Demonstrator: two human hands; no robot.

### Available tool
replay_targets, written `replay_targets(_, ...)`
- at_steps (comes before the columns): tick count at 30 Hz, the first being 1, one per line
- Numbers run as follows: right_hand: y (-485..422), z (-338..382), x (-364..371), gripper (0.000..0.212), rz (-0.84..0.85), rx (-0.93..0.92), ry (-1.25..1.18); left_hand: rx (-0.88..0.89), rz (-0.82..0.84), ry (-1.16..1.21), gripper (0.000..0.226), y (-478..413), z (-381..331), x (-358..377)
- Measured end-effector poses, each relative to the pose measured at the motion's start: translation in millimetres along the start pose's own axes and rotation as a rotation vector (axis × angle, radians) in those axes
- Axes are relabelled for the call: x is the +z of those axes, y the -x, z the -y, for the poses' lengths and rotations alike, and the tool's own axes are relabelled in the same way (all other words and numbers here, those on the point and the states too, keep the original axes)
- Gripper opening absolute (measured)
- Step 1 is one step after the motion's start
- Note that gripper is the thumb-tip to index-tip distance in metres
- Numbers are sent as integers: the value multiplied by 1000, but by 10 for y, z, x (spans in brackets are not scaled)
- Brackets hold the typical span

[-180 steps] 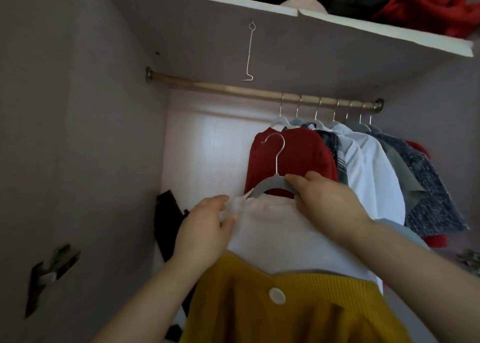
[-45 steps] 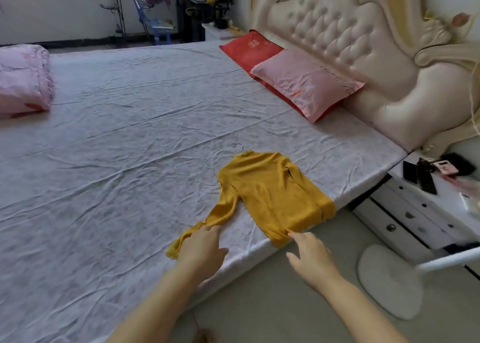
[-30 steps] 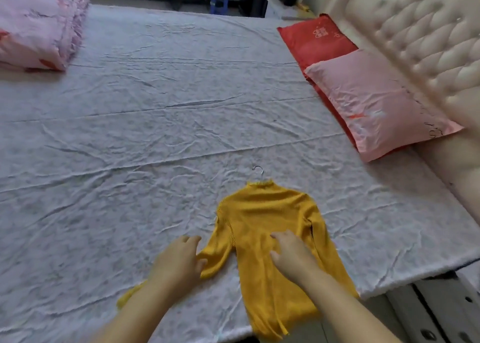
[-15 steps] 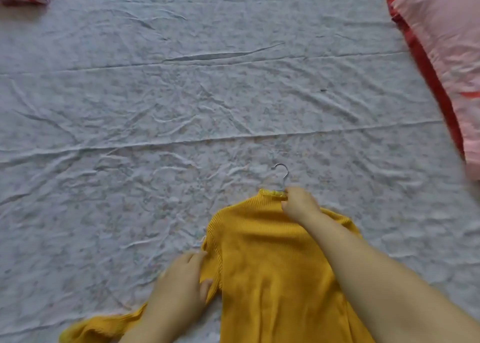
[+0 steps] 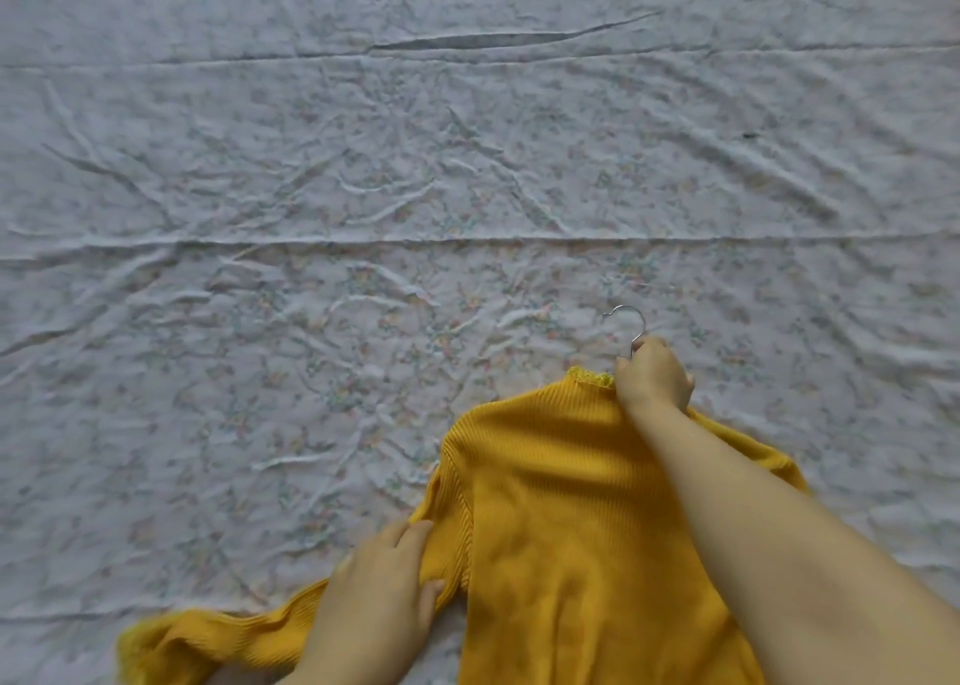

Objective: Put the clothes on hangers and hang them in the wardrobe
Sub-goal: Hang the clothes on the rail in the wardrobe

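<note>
A mustard-yellow ribbed sweater (image 5: 561, 518) lies flat on the bed, collar pointing away from me. A hanger sits inside it; only its metal hook (image 5: 629, 321) sticks out past the collar. My right hand (image 5: 652, 378) is closed at the collar around the base of the hook. My left hand (image 5: 379, 596) grips the sweater's left sleeve near the armpit, fingers pinching the fabric. The sleeve trails off to the lower left.
The wrinkled, pale floral bedsheet (image 5: 363, 191) fills the whole view around the sweater. My right forearm (image 5: 779, 554) crosses over the sweater's right half and hides it.
My head has moved closer over the bed. My right hand stays closed at the collar by the hook. My left hand has closed on the left sleeve.
</note>
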State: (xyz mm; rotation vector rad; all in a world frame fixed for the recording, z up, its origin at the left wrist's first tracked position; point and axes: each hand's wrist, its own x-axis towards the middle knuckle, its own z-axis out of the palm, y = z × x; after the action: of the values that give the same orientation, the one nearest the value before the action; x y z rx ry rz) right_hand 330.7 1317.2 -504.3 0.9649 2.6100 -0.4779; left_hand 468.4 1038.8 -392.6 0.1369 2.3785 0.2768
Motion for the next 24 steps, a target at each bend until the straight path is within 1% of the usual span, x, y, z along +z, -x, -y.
replay_targets(1,37,3,-64,17,-3,-24,-52,3,-4,7,58,30,2,5)
replay_targets(4,267,0,-385,27,-7,-165,-234,16,-17,32,57,141,10,-29)
replay_targets(5,384,-7,-518,25,-11,-220,-274,20,-26,36,57,186,5,-60)
replay_targets(7,672,-17,-779,14,3,-300,-363,38,-48,64,56,292,-4,-144)
replay_targets(10,1238,18,-1140,7,43,-387,-450,81,-121,149,54,502,-18,-306)
replay_targets(13,1910,173,-1481,12,58,-498,-520,138,-255,225,54,794,-11,-512)
replay_targets(18,3287,609,-2006,17,127,-686,-648,241,-556,361,53,1630,201,-846)
replay_targets(21,4207,915,-2259,17,195,-814,-709,253,-714,374,55,2270,540,-933)
replay_targets(24,5118,1257,-2449,22,233,-964,-684,242,-864,322,55,2954,1039,-1010)
